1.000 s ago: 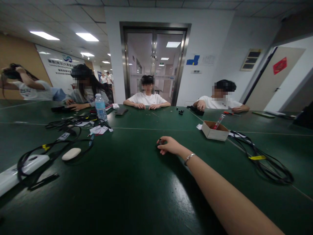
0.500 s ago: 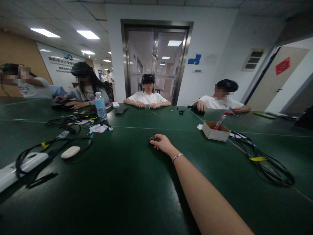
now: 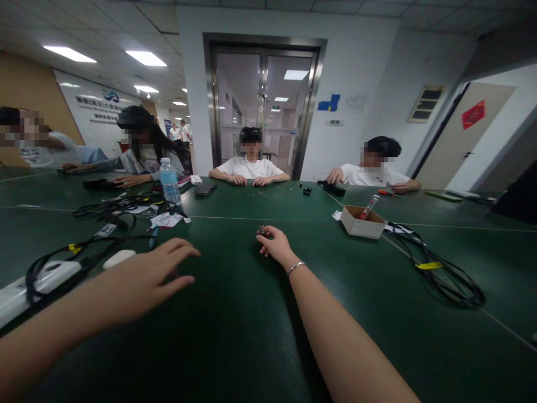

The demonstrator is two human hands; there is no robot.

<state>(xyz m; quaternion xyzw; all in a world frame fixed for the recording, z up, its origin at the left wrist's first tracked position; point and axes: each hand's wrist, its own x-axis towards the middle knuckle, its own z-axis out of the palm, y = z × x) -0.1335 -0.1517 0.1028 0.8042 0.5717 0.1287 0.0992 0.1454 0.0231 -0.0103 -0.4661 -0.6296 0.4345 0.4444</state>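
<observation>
Near the middle of the green table [image 3: 226, 313], my right hand [image 3: 274, 244] is closed on a small dark object [image 3: 262, 230], pinched at the fingertips. The object has a shiny, metal-looking top, but it is too small to name. A bracelet circles the right wrist. My left hand [image 3: 165, 268] hangs over the table at the left, fingers apart and holding nothing. Behind its wrist lies a white rounded object [image 3: 119, 258], partly hidden by the hand.
At the left are tangled black cables [image 3: 96, 240], a white power strip [image 3: 50, 280], papers [image 3: 168, 220] and a water bottle [image 3: 170, 182]. At the right stand a small open box [image 3: 361, 226] and coiled cable [image 3: 453, 280]. Several people sit across the table.
My left hand has come into view from the lower left, reaching over the table. My right hand keeps its pinch on the small object. The whole view has shifted slightly.
</observation>
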